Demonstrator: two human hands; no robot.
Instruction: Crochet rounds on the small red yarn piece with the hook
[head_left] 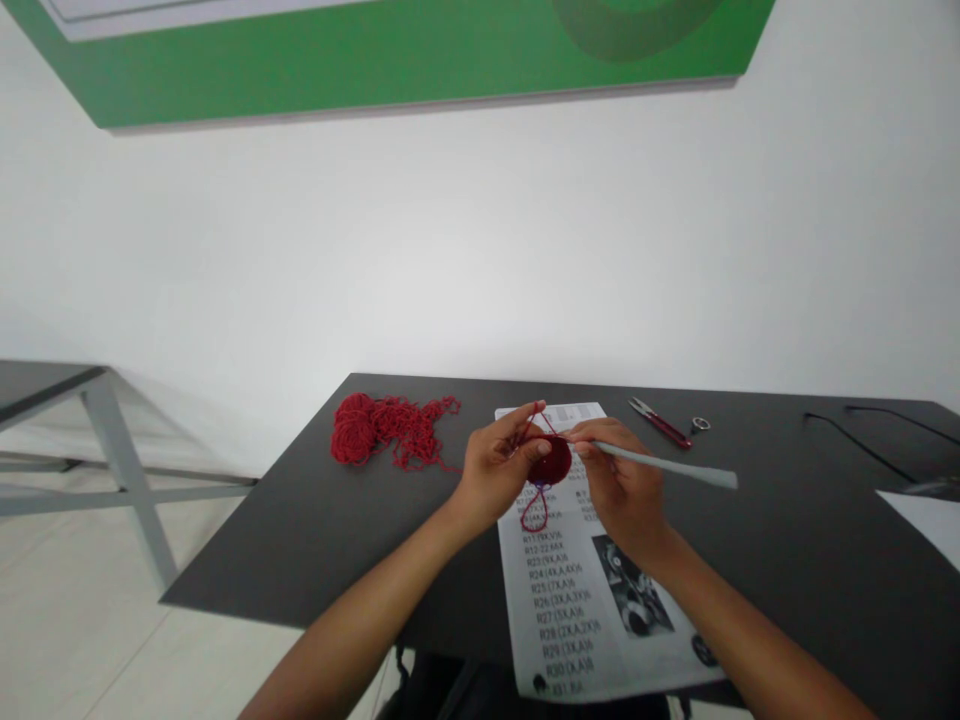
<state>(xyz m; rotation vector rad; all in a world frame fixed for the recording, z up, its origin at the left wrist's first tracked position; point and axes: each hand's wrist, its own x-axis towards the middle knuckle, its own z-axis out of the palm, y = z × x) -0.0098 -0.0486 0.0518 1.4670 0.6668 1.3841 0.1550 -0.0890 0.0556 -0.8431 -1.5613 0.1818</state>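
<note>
A small round piece of dark red crochet (553, 462) is pinched in my left hand (496, 460), thumb in front. Red yarn runs up over my raised left index finger and back down to the piece. A loop of red yarn (534, 512) hangs below it, with a bit of purple at its top. My right hand (621, 484) grips a crochet hook with a long pale grey handle (675, 464), which sticks out to the right. The hook's tip is at the edge of the crochet piece, too small to make out clearly.
A red yarn ball (354, 430) with loose tangled strands (411, 428) lies on the dark table (300, 530) to the left. Beneath my hands is a printed pattern sheet (525, 600). Red-handled snips (661, 424), a small ring (700, 424) and glasses (862, 446) lie to the right.
</note>
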